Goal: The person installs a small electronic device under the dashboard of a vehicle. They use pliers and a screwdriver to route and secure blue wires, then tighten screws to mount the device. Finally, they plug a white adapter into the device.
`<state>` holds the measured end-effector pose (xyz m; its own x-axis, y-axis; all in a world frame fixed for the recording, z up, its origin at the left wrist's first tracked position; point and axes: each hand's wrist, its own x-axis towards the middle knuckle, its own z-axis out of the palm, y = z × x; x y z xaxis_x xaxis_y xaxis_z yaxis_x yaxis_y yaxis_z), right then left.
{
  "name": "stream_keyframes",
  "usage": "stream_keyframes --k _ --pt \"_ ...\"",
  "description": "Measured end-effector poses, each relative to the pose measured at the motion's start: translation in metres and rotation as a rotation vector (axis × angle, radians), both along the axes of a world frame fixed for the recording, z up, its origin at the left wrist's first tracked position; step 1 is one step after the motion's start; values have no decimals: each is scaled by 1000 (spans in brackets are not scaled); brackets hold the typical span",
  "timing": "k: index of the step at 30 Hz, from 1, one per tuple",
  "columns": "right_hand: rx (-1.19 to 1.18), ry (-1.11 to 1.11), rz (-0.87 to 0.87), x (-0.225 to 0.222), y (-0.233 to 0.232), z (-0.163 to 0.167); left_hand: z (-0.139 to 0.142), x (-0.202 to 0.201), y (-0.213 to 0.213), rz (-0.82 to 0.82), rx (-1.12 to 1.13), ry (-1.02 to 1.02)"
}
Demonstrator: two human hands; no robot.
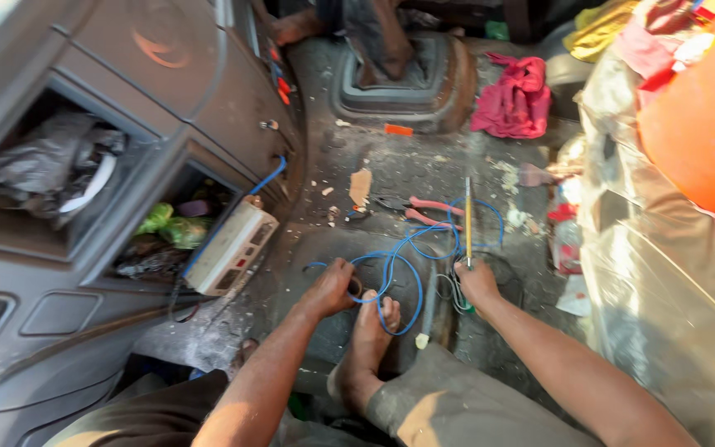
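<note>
On dusty cab floor, near red-handled pliers [424,212]: left hand [333,287] pinching blue wire [399,269] loop; right hand [477,284] closed around yellow-shafted screwdriver [467,222]; bare foot [371,331] between hands.

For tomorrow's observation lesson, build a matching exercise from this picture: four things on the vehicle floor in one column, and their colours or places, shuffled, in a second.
Column one:
1. wire
2. pliers
3. cloth
4. pale box

Column two:
A. crumpled, pinkish red, beside the gear lever's base
B. hanging out of an opening in the dashboard
C. blue, looped between the left hand and the right hand
D. red-handled, lying on the floor beyond the hands

Right pairs: 1-C, 2-D, 3-A, 4-B.
</note>
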<state>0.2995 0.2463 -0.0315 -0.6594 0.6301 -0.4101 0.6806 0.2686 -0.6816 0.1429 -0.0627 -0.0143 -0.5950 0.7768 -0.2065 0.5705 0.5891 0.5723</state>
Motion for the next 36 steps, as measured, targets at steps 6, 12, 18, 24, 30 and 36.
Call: stream_keyframes --k 6,12,18,24,30,36 --pt "12 108 25 -7 19 -1 15 -28 65 506 411 -395" --pt "87 -155 203 -1 41 12 16 25 181 238 66 35" --pt "170 -5 213 -13 51 43 20 48 174 -12 110 125" --pt "575 -188 364 -21 42 65 59 2 106 24 8 5" --pt "727 -100 521 -24 31 81 100 -47 29 -136 -63 223" --pt "615 -80 499 -27 30 97 206 -79 -87 -112 -219 302"
